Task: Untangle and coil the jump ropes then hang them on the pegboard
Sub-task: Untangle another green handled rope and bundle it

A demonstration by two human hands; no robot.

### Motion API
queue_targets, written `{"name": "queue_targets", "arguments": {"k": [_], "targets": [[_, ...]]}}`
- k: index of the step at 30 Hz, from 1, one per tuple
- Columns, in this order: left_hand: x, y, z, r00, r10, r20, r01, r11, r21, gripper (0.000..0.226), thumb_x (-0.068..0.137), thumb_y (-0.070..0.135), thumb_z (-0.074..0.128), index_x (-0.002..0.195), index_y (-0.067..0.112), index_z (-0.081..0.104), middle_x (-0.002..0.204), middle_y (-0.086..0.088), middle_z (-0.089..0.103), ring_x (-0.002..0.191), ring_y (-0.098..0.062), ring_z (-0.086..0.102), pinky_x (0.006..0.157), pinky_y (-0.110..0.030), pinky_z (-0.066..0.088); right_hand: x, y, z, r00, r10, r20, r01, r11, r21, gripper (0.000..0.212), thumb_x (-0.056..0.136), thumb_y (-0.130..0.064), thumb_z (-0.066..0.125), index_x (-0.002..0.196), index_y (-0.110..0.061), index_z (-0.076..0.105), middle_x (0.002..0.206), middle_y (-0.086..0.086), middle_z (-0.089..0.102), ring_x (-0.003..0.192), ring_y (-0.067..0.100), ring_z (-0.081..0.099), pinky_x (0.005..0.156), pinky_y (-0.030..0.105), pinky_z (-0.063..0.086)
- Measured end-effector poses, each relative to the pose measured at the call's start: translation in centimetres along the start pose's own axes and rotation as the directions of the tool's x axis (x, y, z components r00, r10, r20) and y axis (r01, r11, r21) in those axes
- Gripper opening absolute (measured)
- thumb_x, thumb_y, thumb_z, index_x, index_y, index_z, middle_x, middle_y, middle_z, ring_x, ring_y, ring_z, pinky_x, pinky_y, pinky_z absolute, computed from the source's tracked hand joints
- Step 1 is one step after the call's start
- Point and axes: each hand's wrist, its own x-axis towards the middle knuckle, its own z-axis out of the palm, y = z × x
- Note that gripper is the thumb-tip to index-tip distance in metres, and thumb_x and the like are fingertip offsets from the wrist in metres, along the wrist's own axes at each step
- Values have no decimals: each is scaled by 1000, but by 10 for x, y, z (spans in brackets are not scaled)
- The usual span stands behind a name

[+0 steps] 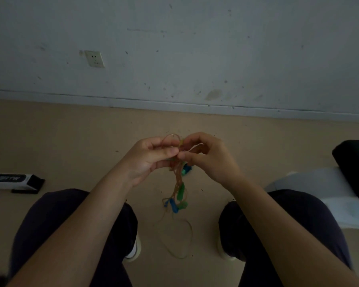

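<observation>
Both hands, left hand [148, 157] and right hand [206, 155], pinch the tangled ropes [177, 183] (green and blue handles dangling) with curled fingers, above the floor [71, 141] between the knees.

Tan translucent jump ropes [177, 179] carry green handles [180, 193] and blue handles [173, 205]; beige floor [71, 141], grey-white speckled wall [195, 48], dark navy trousers [56, 220].

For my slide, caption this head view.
Seated person's left hand and right hand pick at tangled jump ropes, green and blue handles dangling over the floor.
</observation>
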Motion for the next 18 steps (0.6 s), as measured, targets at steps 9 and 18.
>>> {"name": "queue_targets", "arguments": {"k": [9, 18], "targets": [[-2, -2, 2, 999, -14, -50, 16, 999, 40, 37, 66, 15, 78, 102, 10, 70, 89, -2, 77, 84, -16, 74, 69, -26, 58, 1, 3, 1, 996, 11, 83, -3, 996, -94, 12, 88, -12, 72, 96, -3, 68, 82, 7, 66, 66, 4, 57, 62, 17, 47], [-1, 8, -3, 996, 14, -90, -10, 999, 43, 25, 73, 13, 74, 98, 13, 70, 75, 5, 73, 68, -8, 69, 58, -20, 53, 3, 4, -11, 998, 42, 47, -49, 986, 161, 9, 93, -10, 62, 87, -6, 66, 86, 14, 69, 81, 20, 65, 82, 37, 53]]}}
